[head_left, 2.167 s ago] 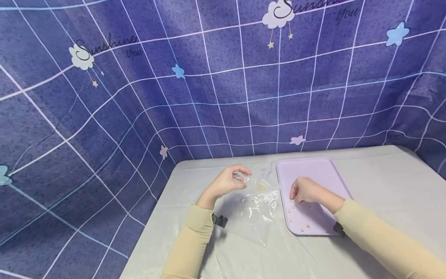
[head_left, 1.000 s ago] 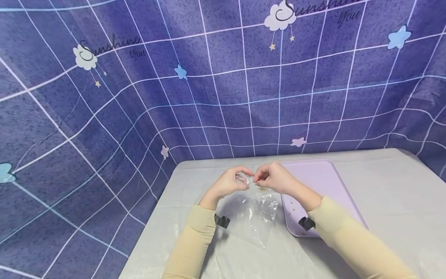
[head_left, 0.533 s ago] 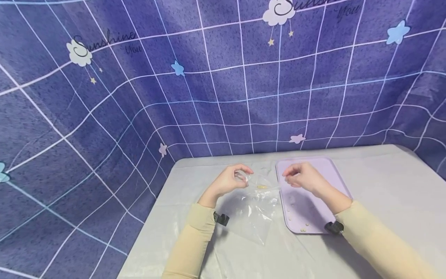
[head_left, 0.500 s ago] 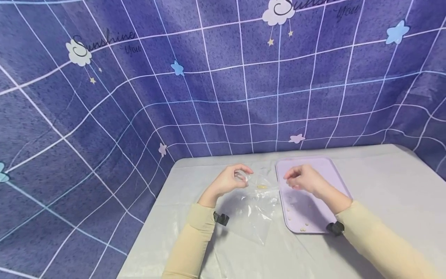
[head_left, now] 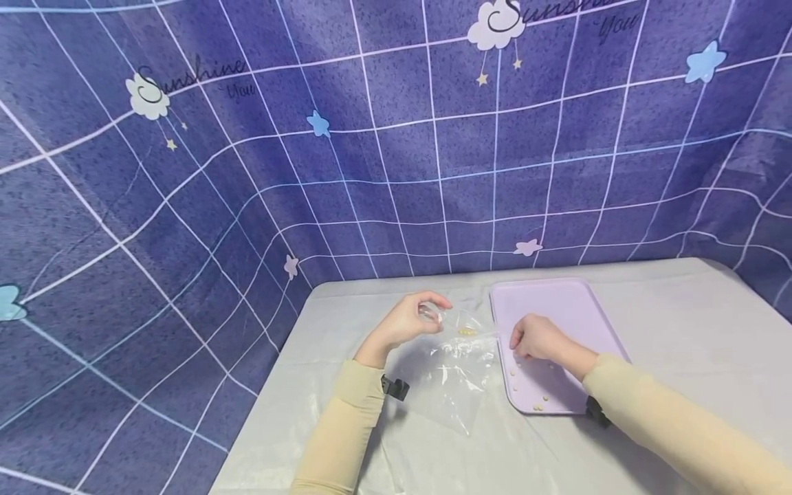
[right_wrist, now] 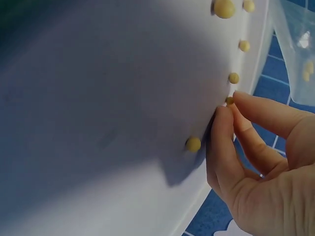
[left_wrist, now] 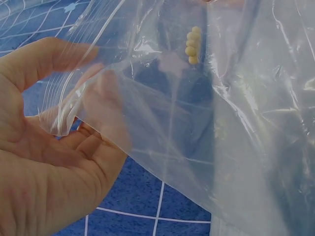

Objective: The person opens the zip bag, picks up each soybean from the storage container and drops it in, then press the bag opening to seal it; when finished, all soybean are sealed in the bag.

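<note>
Since half a second ago our right hand (head_left: 537, 338) dropped onto the lilac tray (head_left: 572, 302), fingers (right_wrist: 222, 129) pinching one yellow bead (right_wrist: 230, 100); we should pinch lightly while the left hand (head_left: 405, 323) holds the clear zip bag (head_left: 454, 368) mouth open.

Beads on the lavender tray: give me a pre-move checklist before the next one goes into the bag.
1. Right hand has a bead at its fingertips: ok, thumb and forefinger close on it at the tray edge.
2. Bead lifted clear of the tray: not ok, it sits on the surface.
3. Left hand holds the plastic bag: ok, it pinches the rim.
4. Bag mouth wide enough: cannot tell.
5. Beads in bag settled: ok, clustered together.
6. More loose beads left on tray: ok, several.
</note>
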Demonstrator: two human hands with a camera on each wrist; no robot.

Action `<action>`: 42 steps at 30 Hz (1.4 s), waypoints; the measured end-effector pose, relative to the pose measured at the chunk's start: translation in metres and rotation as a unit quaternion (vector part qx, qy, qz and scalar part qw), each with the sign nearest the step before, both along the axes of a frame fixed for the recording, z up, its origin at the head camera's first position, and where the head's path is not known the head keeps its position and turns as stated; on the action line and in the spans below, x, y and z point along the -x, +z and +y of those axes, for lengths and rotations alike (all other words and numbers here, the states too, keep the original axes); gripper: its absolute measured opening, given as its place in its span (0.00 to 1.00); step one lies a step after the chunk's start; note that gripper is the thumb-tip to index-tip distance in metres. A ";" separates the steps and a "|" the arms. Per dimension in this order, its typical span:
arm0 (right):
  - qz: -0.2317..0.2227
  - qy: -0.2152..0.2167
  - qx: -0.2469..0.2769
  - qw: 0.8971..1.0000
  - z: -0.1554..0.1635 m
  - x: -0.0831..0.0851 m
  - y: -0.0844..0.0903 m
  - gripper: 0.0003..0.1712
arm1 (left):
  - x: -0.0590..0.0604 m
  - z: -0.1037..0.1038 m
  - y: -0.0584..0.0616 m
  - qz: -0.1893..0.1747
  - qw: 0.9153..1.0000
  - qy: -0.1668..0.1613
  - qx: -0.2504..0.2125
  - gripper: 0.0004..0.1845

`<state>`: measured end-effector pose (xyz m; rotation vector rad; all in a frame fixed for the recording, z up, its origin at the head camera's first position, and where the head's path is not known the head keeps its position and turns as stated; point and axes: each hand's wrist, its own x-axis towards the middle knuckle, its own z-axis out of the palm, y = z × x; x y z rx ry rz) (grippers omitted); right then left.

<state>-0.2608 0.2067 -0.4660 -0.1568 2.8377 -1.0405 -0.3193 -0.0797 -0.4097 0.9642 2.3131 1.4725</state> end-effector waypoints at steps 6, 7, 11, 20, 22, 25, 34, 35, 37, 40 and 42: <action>0.038 0.017 -0.031 0.999 -0.006 -0.001 0.004 0.08 | -0.001 -0.001 0.002 0.008 1.000 -0.001 -0.001 0.23; 0.037 0.017 -0.027 0.999 -0.007 -0.001 0.004 0.08 | -0.001 -0.001 0.003 0.008 1.000 -0.001 0.000 0.23; 0.011 0.000 0.032 0.999 -0.003 0.001 0.008 0.06 | -0.001 -0.001 0.003 0.008 1.000 -0.003 0.001 0.23; 0.014 0.035 0.323 0.946 -0.018 0.003 0.073 0.11 | -0.001 -0.003 0.000 0.011 1.000 -0.017 0.000 0.23; 0.025 0.061 0.314 0.947 -0.029 0.001 0.084 0.10 | -0.001 -0.003 0.001 0.017 1.000 -0.014 0.002 0.23; 0.031 0.087 0.285 0.954 -0.045 0.001 0.091 0.08 | 0.000 -0.002 0.002 0.022 1.000 -0.013 0.002 0.23; 0.034 0.076 0.259 0.962 -0.054 0.005 0.086 0.10 | -0.001 0.001 -0.001 0.016 1.000 -0.021 -0.003 0.24; 0.034 0.072 0.261 0.962 -0.050 0.005 0.086 0.11 | -0.001 0.001 -0.002 0.016 1.000 -0.019 -0.003 0.24; 0.035 0.059 0.263 0.962 -0.040 0.003 0.085 0.12 | 0.000 0.000 -0.002 0.014 1.000 -0.018 -0.002 0.24; 0.029 0.034 0.272 0.961 -0.021 0.001 0.078 0.12 | 0.000 -0.003 -0.001 0.015 1.000 -0.012 0.002 0.23; 0.015 0.025 0.262 0.965 -0.009 0.000 0.070 0.11 | 0.000 -0.005 0.000 0.013 1.000 -0.009 0.002 0.23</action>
